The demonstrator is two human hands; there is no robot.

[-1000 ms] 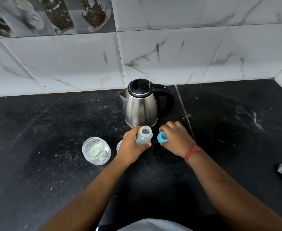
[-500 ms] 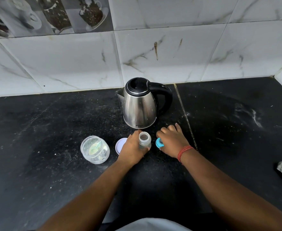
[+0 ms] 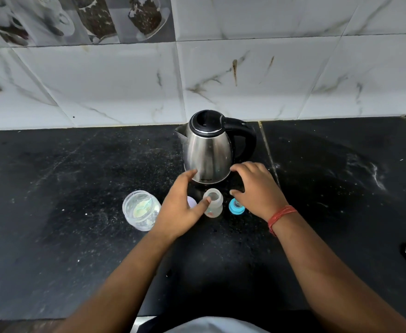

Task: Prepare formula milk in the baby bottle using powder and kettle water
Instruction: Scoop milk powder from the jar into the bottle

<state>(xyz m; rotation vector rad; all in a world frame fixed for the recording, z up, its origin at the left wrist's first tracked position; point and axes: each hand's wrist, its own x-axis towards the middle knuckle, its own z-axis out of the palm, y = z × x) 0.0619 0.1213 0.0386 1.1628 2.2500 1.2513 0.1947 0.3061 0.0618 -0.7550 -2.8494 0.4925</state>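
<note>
A second earlier our left hand [image 3: 180, 207] had been wrapped round the baby bottle [image 3: 213, 202] and our right hand [image 3: 257, 191] had pinched the blue teat ring [image 3: 237, 206]; by this moment both had let go. The bottle stood upright and uncapped on the black desk [image 3: 77, 236], at 6 o'clock from the steel kettle [image 3: 208, 150] and just in front of it, with the ring lying just beside it at 3 o'clock. Our left hand was spread open and held nothing, though its thumb touched the bottle's mouth; our right hand hovered open and empty above the ring, fingers reaching toward the kettle's base. The open powder jar [image 3: 141, 210] sat at 9 o'clock from the bottle, its lid [image 3: 191, 202] mostly hidden behind our left hand. We judged the bottle ready for filling, with powder or water next.
</note>
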